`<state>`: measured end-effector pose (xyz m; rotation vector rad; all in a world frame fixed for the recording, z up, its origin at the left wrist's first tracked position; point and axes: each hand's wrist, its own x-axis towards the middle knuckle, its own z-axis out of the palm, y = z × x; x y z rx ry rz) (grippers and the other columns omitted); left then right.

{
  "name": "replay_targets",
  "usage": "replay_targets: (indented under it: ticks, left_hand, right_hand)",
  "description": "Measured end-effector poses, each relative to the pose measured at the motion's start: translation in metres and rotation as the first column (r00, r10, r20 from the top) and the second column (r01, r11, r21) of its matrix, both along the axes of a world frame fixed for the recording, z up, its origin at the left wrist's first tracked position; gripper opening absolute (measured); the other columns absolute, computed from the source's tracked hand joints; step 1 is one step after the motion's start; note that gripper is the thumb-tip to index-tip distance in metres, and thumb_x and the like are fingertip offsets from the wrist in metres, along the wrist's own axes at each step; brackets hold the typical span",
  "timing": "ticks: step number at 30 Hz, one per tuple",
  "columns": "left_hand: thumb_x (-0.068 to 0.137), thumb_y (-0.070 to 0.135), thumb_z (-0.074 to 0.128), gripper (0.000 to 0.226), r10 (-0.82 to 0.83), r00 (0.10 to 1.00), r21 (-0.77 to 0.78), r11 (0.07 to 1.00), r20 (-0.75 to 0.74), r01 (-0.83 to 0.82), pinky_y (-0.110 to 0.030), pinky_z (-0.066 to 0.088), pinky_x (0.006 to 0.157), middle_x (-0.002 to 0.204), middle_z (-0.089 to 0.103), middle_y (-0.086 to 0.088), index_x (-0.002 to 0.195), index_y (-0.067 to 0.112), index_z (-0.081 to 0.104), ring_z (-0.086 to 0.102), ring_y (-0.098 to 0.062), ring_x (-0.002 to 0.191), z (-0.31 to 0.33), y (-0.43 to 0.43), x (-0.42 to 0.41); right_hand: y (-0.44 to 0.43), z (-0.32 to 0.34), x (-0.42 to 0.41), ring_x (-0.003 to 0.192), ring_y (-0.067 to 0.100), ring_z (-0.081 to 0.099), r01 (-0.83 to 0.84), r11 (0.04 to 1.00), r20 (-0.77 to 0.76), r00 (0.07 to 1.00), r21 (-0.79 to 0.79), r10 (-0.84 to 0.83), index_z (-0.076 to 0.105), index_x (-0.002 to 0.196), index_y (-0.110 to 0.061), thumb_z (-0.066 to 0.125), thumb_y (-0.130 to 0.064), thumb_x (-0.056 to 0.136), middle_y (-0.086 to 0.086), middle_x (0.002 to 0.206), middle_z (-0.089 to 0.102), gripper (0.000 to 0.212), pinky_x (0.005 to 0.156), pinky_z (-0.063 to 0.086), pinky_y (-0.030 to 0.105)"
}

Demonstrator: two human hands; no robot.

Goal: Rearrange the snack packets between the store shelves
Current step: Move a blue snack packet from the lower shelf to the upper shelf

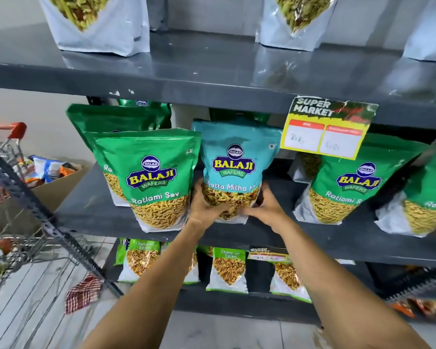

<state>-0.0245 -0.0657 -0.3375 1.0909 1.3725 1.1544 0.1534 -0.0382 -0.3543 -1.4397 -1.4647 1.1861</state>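
Observation:
A light-blue Khatta Mitha packet [234,157] stands upright on the middle shelf [91,210]. My left hand [203,206] grips its lower left corner and my right hand [267,206] grips its lower right corner. Touching its left side is a green Ratlami Sev packet [151,172], with more green packets stacked behind that one. Two more green Ratlami Sev packets [350,187] lean on the same shelf to the right, apart from the blue one.
A yellow price tag [325,129] hangs from the upper shelf edge. White pouches [98,26] stand on the top shelf. Small Chana Jor Garam packets [228,268] fill the lower shelf. A shopping trolley [15,248] and a cardboard box [56,187] are at left.

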Motion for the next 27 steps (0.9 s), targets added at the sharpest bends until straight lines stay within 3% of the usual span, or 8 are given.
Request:
replay_targets:
  ticks: [3,5,10,15,18,20,25,27]
  left_hand:
    - [0.067,-0.014,0.076,0.097,-0.043,0.998,-0.029,0.999,-0.037,0.042,-0.034,0.036,0.113,0.123,0.053,-0.002,0.145,0.013,0.024,0.048,-0.017,0.122,-0.004,0.005,-0.007]
    - [0.061,-0.011,0.081,0.098,-0.064,0.995,-0.03,0.998,-0.083,0.062,-0.043,0.039,0.113,0.125,0.057,-0.005,0.14,0.017,0.031,0.053,-0.021,0.123,-0.008,0.005,-0.008]
    - [0.042,0.021,0.093,0.087,-0.108,0.983,0.039,0.993,-0.147,0.115,-0.048,0.052,0.098,0.117,0.065,-0.001,0.111,0.04,0.044,0.063,-0.024,0.112,-0.012,-0.016,0.004]
    - [0.032,0.044,0.096,0.079,-0.147,0.977,0.146,0.975,-0.154,0.169,-0.054,0.057,0.087,0.104,0.066,0.0,0.1,0.047,0.054,0.067,-0.036,0.104,-0.006,-0.057,0.018]
    - [0.039,0.037,0.097,0.081,-0.17,0.968,0.223,0.952,-0.185,0.21,-0.048,0.059,0.083,0.097,0.062,0.002,0.108,0.028,0.056,0.069,-0.031,0.095,0.017,-0.097,0.022]
    - [0.041,0.03,0.096,0.083,-0.175,0.962,0.253,0.941,-0.208,0.226,-0.033,0.06,0.075,0.096,0.061,0.002,0.111,0.018,0.054,0.067,-0.025,0.091,0.031,-0.121,0.024]
    - [0.046,0.023,0.095,0.083,-0.132,0.958,0.348,0.912,-0.255,0.218,-0.015,0.054,0.074,0.115,0.065,-0.018,0.116,0.011,0.053,0.066,-0.025,0.096,0.07,-0.189,0.027]
    - [0.054,0.01,0.092,0.075,-0.12,0.961,0.381,0.9,-0.25,0.212,-0.009,0.051,0.07,0.113,0.066,-0.013,0.116,0.011,0.052,0.066,-0.008,0.089,0.085,-0.215,0.03]
  right_hand:
    - [0.001,-0.002,0.002,0.098,-0.002,0.057,-0.006,1.0,0.003,1.0,-0.021,0.006,0.048,0.117,-0.025,0.086,-0.001,0.059,-0.015,0.104,0.062,0.073,0.076,0.047,0.012]
    - [-0.003,0.0,0.008,0.095,-0.003,0.057,0.017,1.0,-0.017,1.0,-0.008,-0.017,0.051,0.115,-0.022,0.085,0.002,0.058,-0.013,0.102,0.064,0.071,0.069,0.046,0.005]
    - [-0.034,0.002,0.032,0.096,0.0,0.059,0.064,0.998,-0.037,0.997,-0.012,-0.064,0.053,0.119,-0.02,0.087,0.003,0.055,-0.008,0.105,0.065,0.076,0.08,0.049,0.017]
    - [-0.095,0.015,0.054,0.077,-0.008,0.066,0.129,0.992,-0.18,0.975,-0.018,-0.13,0.054,0.12,-0.015,0.08,0.011,0.06,-0.01,0.095,0.067,0.07,0.064,0.052,0.01]
    - [-0.138,0.034,0.065,0.079,-0.004,0.066,0.123,0.992,-0.219,0.969,0.011,-0.118,0.057,0.112,-0.019,0.081,0.011,0.059,-0.01,0.096,0.067,0.065,0.064,0.053,0.013]
    - [-0.163,0.047,0.068,0.08,-0.007,0.065,0.11,0.994,-0.244,0.965,0.027,-0.1,0.058,0.106,-0.026,0.081,0.011,0.059,-0.011,0.097,0.067,0.064,0.066,0.053,0.014]
    - [-0.225,0.084,0.074,0.088,-0.001,0.061,0.064,0.995,-0.288,0.957,0.082,-0.038,0.057,0.102,-0.031,0.082,0.01,0.058,-0.011,0.098,0.067,0.065,0.066,0.052,0.012]
    - [-0.247,0.1,0.077,0.087,-0.001,0.061,0.049,0.992,-0.28,0.96,0.118,-0.014,0.056,0.102,-0.032,0.081,0.01,0.058,-0.012,0.098,0.066,0.065,0.064,0.051,0.01]
